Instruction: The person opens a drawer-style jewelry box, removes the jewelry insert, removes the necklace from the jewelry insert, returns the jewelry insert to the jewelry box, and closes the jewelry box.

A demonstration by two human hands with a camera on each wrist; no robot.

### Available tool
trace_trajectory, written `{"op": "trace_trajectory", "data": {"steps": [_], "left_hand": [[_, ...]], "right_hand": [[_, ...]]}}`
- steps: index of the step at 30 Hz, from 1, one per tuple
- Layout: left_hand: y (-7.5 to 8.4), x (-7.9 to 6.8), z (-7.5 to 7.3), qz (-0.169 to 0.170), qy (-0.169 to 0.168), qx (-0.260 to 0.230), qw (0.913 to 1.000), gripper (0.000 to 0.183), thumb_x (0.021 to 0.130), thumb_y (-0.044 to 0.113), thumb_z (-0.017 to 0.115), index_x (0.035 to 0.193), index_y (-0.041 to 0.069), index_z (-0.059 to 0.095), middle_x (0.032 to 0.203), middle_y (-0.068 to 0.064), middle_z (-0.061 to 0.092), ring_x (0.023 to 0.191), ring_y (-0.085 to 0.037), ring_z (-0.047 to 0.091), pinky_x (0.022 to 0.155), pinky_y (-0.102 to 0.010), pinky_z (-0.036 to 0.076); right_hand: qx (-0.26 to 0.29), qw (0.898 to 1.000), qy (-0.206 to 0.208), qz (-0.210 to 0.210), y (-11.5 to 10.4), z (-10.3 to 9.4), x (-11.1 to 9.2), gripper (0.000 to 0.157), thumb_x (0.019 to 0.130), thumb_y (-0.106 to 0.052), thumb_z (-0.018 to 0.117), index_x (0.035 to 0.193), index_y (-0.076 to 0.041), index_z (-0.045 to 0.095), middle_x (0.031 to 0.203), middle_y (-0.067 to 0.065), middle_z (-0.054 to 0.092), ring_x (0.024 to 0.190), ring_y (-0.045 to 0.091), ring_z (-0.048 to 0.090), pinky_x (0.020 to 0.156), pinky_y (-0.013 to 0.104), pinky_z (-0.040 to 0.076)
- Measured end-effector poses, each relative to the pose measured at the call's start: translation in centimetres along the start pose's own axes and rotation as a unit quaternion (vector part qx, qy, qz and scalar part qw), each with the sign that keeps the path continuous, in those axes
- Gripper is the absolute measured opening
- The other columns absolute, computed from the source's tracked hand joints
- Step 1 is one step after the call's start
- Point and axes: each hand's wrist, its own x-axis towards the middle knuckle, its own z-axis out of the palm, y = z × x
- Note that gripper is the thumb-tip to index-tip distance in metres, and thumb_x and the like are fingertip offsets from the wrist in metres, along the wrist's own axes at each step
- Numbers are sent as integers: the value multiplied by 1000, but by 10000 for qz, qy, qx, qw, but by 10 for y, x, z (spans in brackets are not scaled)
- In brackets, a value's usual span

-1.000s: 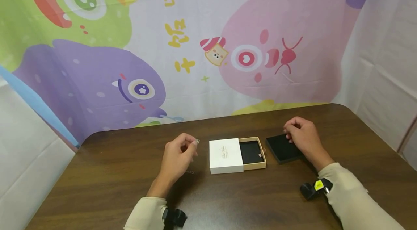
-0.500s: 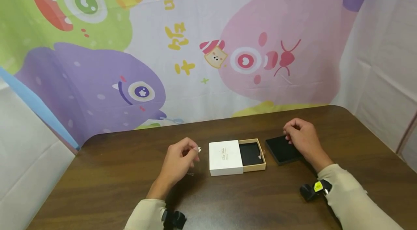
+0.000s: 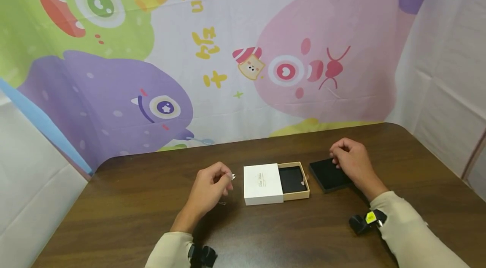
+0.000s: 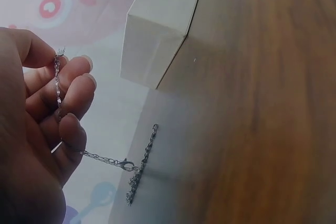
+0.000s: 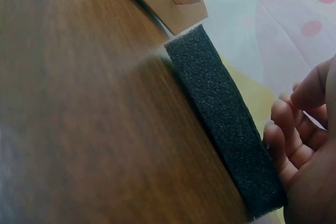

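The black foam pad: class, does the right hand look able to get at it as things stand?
Probably yes: the right hand is close by the black foam pad, seems to hold nothing, and no visible object stands between them.

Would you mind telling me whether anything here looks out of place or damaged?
The backdrop looks odd: its printed faces lie sideways, as if hung a quarter turn round. The black foam pad lies outside the partly open box, possibly deliberately. I see no spill or damage.
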Motion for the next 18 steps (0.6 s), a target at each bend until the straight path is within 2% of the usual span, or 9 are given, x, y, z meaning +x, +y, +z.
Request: {"op": "trace_trajectory", "data": {"steps": [8,15,18], "left_hand": [[-33,7,3,40,42,100,9999,11,97,5,61,87,5,66,66,-3,64,56,-21,60,52,-29,45],[-36,9,3,117,222,291,9993,16,95,6,59,83,15,65,76,-6,68,58,-17,62,57,-32,51],[-36,9,3,139,228,335,9991,16,94,6,59,82,15,64,78,-9,68,60,-18,64,59,-32,52]], "right_hand": [[25,10000,-21,13,1,0,0,14,94,-4,58,89,7,65,77,12,64,63,11,60,53,26,52],[-41,10000,-45,18,1,0,1,14,93,-4,57,90,7,64,77,12,64,64,12,60,54,26,52],[-75,10000,-39,14,1,1,0,14,93,-4,57,89,7,64,77,12,64,64,12,61,54,26,52]]}}
